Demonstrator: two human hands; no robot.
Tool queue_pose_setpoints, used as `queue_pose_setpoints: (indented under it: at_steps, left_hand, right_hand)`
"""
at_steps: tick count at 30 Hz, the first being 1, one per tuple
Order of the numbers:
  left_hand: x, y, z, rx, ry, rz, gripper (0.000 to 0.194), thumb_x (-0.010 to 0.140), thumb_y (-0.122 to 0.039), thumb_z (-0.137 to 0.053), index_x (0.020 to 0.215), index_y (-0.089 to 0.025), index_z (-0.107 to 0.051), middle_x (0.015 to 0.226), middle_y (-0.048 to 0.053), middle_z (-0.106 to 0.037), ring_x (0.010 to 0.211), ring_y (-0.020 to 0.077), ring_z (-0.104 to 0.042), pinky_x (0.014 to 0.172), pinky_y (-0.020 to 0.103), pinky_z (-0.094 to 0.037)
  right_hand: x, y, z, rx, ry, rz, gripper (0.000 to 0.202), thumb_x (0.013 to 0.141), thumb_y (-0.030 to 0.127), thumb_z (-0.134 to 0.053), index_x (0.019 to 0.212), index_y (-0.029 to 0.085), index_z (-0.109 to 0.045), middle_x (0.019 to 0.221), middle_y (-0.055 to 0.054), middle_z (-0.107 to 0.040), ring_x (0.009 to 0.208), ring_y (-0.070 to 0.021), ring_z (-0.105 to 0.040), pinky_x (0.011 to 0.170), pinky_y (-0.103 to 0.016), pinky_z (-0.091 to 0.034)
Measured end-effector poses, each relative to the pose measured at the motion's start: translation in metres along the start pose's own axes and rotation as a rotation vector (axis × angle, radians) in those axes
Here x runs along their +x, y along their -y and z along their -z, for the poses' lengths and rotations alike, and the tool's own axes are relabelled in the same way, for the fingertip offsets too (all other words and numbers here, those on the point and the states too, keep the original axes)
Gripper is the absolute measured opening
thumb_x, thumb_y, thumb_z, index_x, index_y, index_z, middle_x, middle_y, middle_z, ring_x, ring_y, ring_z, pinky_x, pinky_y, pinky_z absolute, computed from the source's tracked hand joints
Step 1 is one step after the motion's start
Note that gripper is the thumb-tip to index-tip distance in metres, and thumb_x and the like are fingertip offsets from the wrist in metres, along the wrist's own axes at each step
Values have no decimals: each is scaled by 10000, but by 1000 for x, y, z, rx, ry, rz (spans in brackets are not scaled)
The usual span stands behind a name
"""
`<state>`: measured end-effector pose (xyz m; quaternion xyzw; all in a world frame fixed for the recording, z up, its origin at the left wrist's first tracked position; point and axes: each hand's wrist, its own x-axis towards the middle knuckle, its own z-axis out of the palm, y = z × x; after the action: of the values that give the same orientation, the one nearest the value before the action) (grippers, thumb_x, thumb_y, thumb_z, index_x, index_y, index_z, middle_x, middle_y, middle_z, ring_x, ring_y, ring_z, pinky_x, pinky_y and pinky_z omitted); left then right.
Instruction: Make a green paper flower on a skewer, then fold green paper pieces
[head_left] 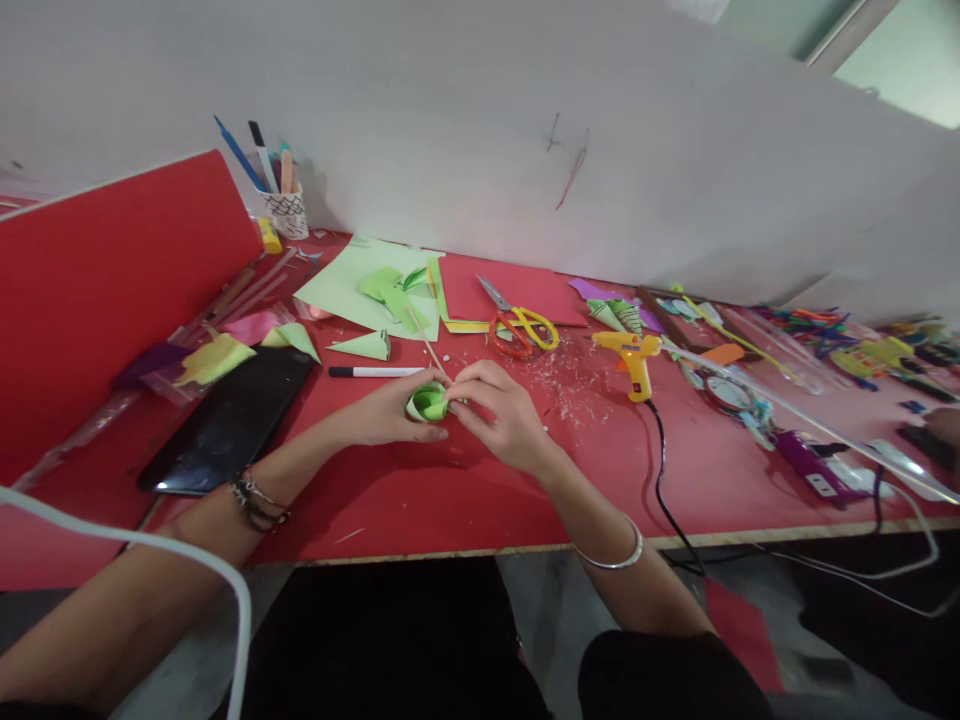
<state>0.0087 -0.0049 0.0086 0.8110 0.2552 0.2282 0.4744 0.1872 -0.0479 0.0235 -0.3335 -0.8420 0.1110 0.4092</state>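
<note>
My left hand [390, 412] is closed around a rolled green paper piece [429, 402], whose open end faces up toward me. At its right side, the fingers of my right hand [491, 408] pinch the paper's edge. A thin wooden stick [425, 340] slants down behind the roll; whether it touches my fingers I cannot tell. Just beyond my hands lie a white marker with a black cap [382, 372] and a small green paper cone [366, 345]. Scissors with red and yellow handles [517, 322] rest farther back.
A yellow glue gun [630, 358] with a black cable stands to the right. On the left are a black phone [232, 415] and a pen cup [286, 212]. Red paper [517, 285] lies by the wall. A purple power strip [817, 465] sits at right.
</note>
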Motion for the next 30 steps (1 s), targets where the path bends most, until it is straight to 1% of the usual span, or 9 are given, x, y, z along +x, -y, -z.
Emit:
queue_pose_setpoints:
  at_steps: [2,5,9,15,19,21,23,26,30]
  left_hand:
    - [0,-1,2,-24,-14,1,366,693,-264,-588,1010,-182,-422,829,-5,-501,696,107,-483,599,210,-404]
    - [0,0,4,-18,-31,18,298,709,-251,-566,970,-183,-439,807,-6,-505,686,109,-485,590,215,-396]
    - [3,1,4,25,-59,14,215,694,-229,-560,876,-166,-464,766,-17,-508,684,110,-479,624,232,-393]
    - [3,-2,2,59,-92,34,259,676,-232,-569,904,-157,-472,752,-18,-524,666,111,-484,602,229,-390]
    - [3,1,2,21,-113,-2,257,676,-210,-565,910,-166,-469,820,1,-545,731,125,-516,649,246,-415]
    - [4,4,1,-9,-138,-31,241,688,-199,-550,912,-167,-465,840,12,-546,746,128,-527,656,252,-426]
    - [5,6,0,-10,-173,-60,256,699,-198,-547,935,-163,-455,874,28,-542,765,134,-534,669,264,-435]
    - [5,8,-3,73,-236,-102,315,699,-186,-556,992,-158,-443,976,59,-519,865,156,-522,748,298,-430]
    - [5,9,-5,197,-301,-122,372,713,-166,-554,1060,-177,-417,1063,69,-501,979,175,-485,848,332,-393]
  right_hand:
    - [0,-1,1,-8,-48,-22,102,824,174,-461,852,202,-555,850,-31,-528,817,-131,-502,729,-283,-432]
    - [-1,-3,2,-14,-84,-22,103,815,171,-469,852,212,-557,840,-23,-517,808,-131,-502,721,-286,-437]
    - [-1,-3,2,-15,-38,10,148,813,139,-440,846,218,-561,852,-25,-514,820,-130,-502,728,-285,-435]
    - [-2,-1,0,-5,6,46,187,783,105,-421,830,211,-568,844,-28,-507,826,-125,-501,727,-275,-440]
    - [-2,3,0,26,12,26,229,784,110,-422,938,220,-550,875,-28,-535,843,-126,-511,746,-284,-444]
    - [-2,4,0,40,-18,-23,262,780,141,-455,1027,209,-509,878,-29,-550,812,-124,-519,738,-285,-449]
    - [-2,5,-1,19,-46,-65,278,769,195,-507,1047,198,-494,873,-30,-563,788,-127,-524,727,-285,-453]
    - [-1,4,-2,-20,-101,-102,194,769,254,-542,956,199,-534,825,-23,-574,766,-128,-532,705,-277,-457]
    - [-1,1,-4,-5,-193,-165,124,805,237,-497,900,200,-569,815,-21,-576,721,-111,-544,657,-257,-469]
